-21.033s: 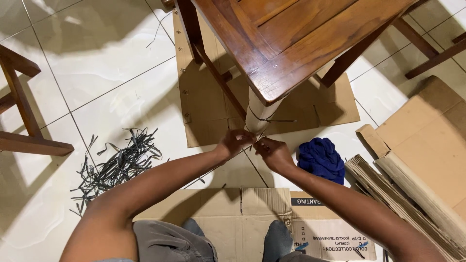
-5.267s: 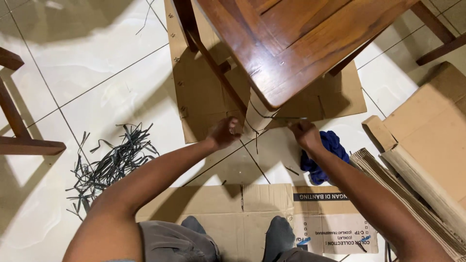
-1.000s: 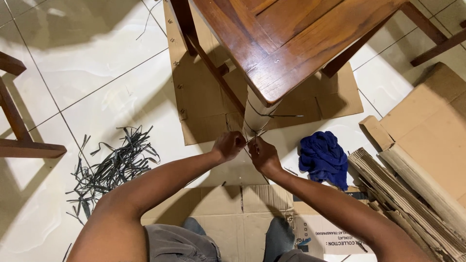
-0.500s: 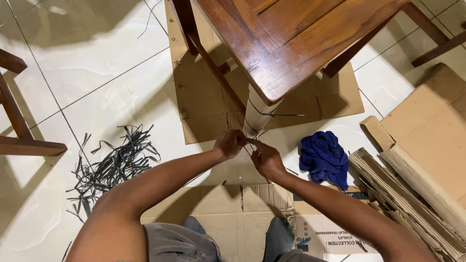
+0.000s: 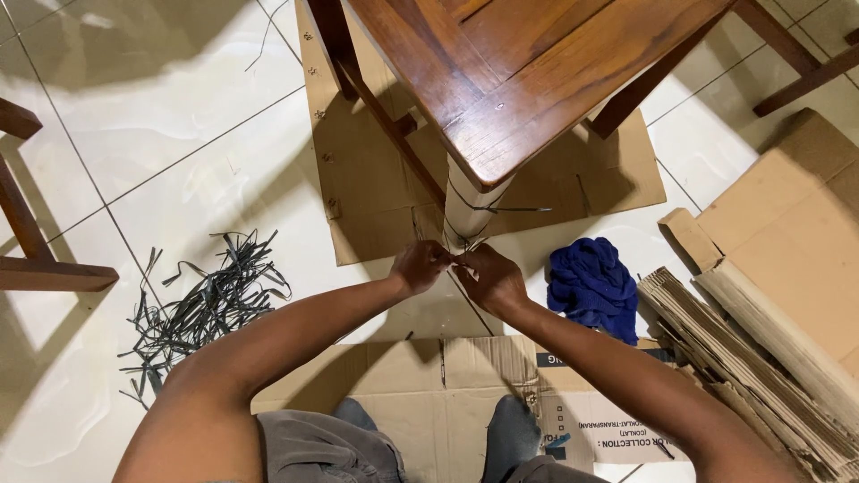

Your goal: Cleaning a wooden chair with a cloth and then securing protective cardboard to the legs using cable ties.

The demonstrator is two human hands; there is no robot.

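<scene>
So both hands are pinched together on a thin dark strap, left hand and right hand touching at the fingertips, right at the base of the paper-wrapped leg of the wooden chair. The strap is down low on that leg. The leg stands on a flat cardboard sheet. Left of the leg, a pile of loose dark straps lies on the tile floor; right of it there's a blue rag, then corrugated cardboard rolls.

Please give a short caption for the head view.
Both hands, left and right, pinch a thin strap around a wrapped table leg.
</scene>
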